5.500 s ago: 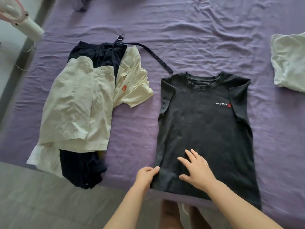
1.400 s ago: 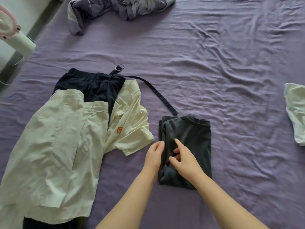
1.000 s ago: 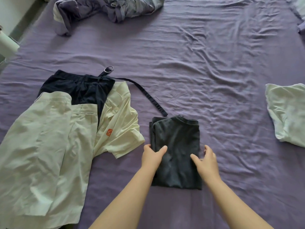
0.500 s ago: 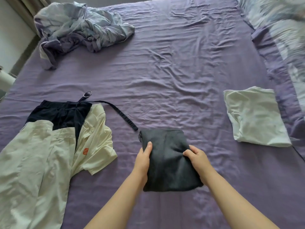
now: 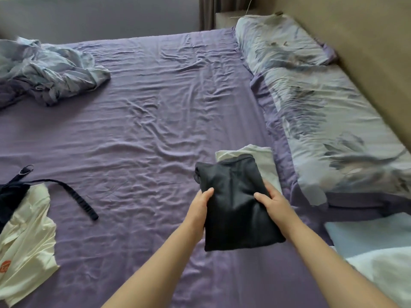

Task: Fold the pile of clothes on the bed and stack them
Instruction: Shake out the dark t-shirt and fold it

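Folded dark shirt (image 5: 233, 203) gripped at both edges by left hand (image 5: 201, 202) and right hand (image 5: 274, 200), carried clear of sheet. Pale folded garment (image 5: 265, 162) just beyond grip. Stacking step judged underway; lowering squarely onto it needed.

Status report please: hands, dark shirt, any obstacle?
Left hand and right hand grip folded dark shirt. Held over folded pale garment. Nothing in the way.

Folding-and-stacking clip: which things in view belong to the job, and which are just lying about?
Part of the job:
- dark shirt, folded, held by left hand and right hand
- pale folded garment beneath it
- cream shirt
- navy garment with strap

Lying about:
- crumpled bedding
- pillows
- purple sheet
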`<action>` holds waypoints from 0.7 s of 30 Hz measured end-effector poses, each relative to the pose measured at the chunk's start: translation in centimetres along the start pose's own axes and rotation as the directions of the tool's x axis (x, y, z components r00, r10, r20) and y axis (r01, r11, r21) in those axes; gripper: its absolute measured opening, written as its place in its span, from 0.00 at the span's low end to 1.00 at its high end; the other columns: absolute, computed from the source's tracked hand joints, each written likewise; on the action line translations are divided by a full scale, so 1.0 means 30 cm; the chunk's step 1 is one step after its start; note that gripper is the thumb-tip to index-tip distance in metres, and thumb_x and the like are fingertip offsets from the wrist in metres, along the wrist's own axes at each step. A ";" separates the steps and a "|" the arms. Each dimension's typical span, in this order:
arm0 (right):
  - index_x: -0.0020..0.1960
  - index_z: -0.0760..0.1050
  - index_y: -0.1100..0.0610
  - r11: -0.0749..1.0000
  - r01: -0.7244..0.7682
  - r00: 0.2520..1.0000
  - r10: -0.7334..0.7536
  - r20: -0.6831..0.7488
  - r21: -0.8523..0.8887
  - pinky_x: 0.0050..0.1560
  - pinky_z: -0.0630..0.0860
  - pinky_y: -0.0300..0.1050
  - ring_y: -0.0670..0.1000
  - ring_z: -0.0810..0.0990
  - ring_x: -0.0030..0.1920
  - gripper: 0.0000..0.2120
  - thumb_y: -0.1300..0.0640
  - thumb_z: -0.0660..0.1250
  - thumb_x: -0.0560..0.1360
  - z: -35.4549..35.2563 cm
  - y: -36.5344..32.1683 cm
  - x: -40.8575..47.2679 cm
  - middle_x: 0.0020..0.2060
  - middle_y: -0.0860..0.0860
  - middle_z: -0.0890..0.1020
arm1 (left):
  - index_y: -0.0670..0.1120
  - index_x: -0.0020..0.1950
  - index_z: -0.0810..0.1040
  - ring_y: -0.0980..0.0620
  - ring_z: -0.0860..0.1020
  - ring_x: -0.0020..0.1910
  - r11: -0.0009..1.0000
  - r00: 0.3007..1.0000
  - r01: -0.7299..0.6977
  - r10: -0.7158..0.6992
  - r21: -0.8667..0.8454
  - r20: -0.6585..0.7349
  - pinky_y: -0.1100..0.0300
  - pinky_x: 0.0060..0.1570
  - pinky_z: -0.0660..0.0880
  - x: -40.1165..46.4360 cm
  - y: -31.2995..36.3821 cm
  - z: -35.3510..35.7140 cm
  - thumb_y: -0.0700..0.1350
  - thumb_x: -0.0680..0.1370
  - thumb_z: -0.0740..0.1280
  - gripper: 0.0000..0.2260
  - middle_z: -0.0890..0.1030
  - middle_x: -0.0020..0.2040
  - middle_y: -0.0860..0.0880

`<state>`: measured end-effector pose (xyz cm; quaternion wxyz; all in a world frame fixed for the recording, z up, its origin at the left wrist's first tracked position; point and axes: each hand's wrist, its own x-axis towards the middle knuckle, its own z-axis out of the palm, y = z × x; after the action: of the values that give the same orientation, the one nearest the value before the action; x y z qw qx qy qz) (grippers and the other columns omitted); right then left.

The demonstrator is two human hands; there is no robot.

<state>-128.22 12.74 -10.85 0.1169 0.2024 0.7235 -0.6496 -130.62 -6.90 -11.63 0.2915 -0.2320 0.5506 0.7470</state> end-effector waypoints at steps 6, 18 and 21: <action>0.69 0.69 0.44 0.999 0.028 0.996 -0.029 -0.088 -0.017 0.63 0.70 0.42 0.43 0.76 0.60 0.22 0.59 0.62 0.78 -0.176 0.008 0.144 0.62 0.43 0.78 | 0.55 0.63 0.74 0.55 0.82 0.50 0.987 0.994 -0.081 0.070 0.140 0.079 0.63 0.41 0.78 0.165 0.067 0.185 0.50 0.80 0.62 0.12 0.82 0.55 0.54; 0.76 0.55 0.47 0.827 -0.106 0.994 0.067 -0.090 -0.552 0.61 0.66 0.41 0.55 0.71 0.65 0.34 0.62 0.65 0.76 -0.168 0.270 0.230 0.68 0.56 0.70 | 0.56 0.77 0.48 0.51 0.71 0.66 0.781 0.996 -0.090 0.058 0.618 0.071 0.56 0.65 0.69 0.311 -0.085 0.157 0.42 0.76 0.68 0.37 0.68 0.71 0.51; 0.74 0.62 0.48 0.743 -0.069 0.996 0.016 -0.086 -0.666 0.58 0.68 0.44 0.55 0.74 0.60 0.28 0.62 0.63 0.77 -0.162 0.315 0.204 0.63 0.55 0.72 | 0.58 0.78 0.47 0.51 0.67 0.70 0.674 0.990 -0.139 0.120 0.726 0.077 0.55 0.69 0.65 0.314 -0.097 0.156 0.42 0.78 0.65 0.36 0.66 0.73 0.51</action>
<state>-129.02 19.12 -21.31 0.1695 0.1877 0.9070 -0.3367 -135.54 -0.06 -18.57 0.3123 -0.0488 0.8138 0.4877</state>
